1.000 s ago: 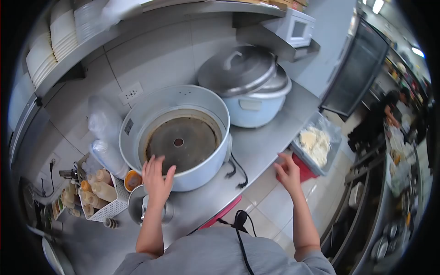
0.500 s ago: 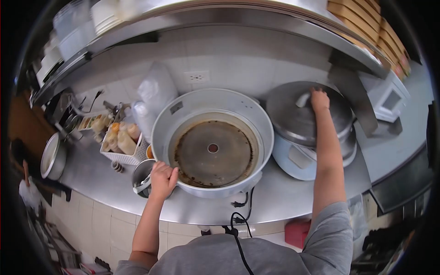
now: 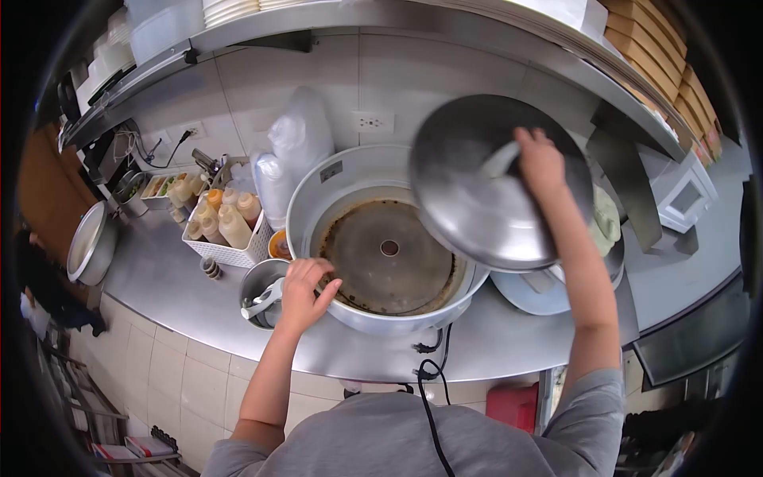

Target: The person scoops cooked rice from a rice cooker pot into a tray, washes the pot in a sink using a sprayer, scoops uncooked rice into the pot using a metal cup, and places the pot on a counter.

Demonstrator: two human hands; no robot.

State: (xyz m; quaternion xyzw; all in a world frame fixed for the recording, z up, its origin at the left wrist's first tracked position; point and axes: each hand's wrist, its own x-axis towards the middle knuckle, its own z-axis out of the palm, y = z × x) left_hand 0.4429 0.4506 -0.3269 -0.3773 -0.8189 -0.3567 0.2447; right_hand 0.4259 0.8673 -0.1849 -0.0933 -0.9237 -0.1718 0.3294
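Note:
My right hand [image 3: 543, 165] grips the handle of a round metal lid [image 3: 469, 215], slightly blurred and tilted. It hangs over the right part of a wide rice cooker body [image 3: 311, 184]. Inside that body is a browned, stained heating plate [image 3: 381, 274] with a small round centre. My left hand [image 3: 304, 296] is at the body's front left rim, fingers loosely apart; whether it touches the rim is unclear. Beside it stands a metal container [image 3: 256, 280] with a pale-handled utensil [image 3: 269, 296]. A second, light blue cooker [image 3: 520, 298] shows below the lid, with pale cloth [image 3: 606, 219] at its right.
A white basket of squeeze bottles [image 3: 234, 253] and clear plastic bags [image 3: 300, 131] stand to the left. Black cords with plugs [image 3: 429, 347] hang at the counter's front edge. Overhead runs a metal shelf [image 3: 445, 22]. A person's dark-clothed legs [image 3: 67, 286] show at far left.
My right hand has lifted the lid off the right cooker and brought it left, partly over the open body. My left hand has loosened its fingers at the rim. The camera view has shifted.

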